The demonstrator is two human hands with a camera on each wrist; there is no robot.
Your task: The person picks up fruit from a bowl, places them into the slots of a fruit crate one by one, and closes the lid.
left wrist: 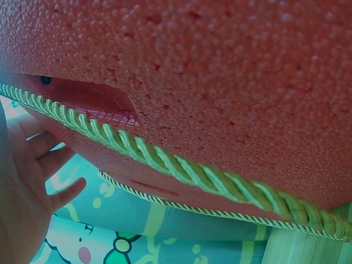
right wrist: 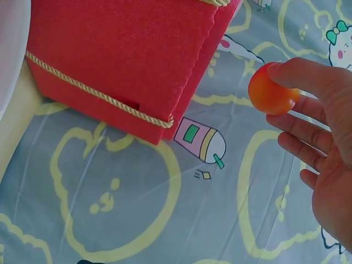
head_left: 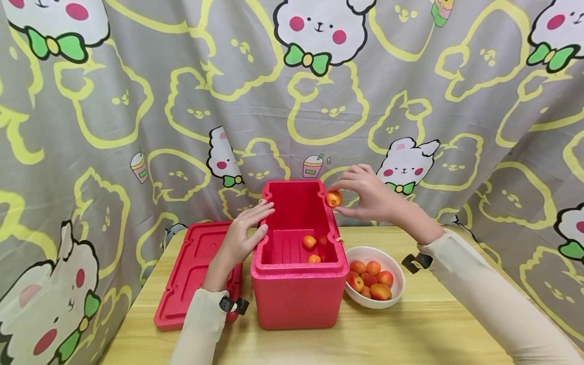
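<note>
A red foam box (head_left: 298, 299) stands uncovered on the table, with a few orange apricots (head_left: 309, 243) on its floor. My right hand (head_left: 367, 195) pinches another apricot (head_left: 334, 198) between thumb and fingers, at the box's right rim in the head view. In the right wrist view that apricot (right wrist: 269, 91) shows beyond the box's outer wall. My left hand (head_left: 242, 230) rests with extended fingers on the left rim. Seen from the left wrist, the left hand (left wrist: 33, 187) lies beside the box's wall, near a twisted cord (left wrist: 181, 168).
A white bowl (head_left: 398, 289) with several apricots stands right of the box. The red lid (head_left: 196, 263) lies on the table (head_left: 410, 334) to the left, partly behind my left forearm. A patterned curtain (head_left: 255, 116) hangs behind the table.
</note>
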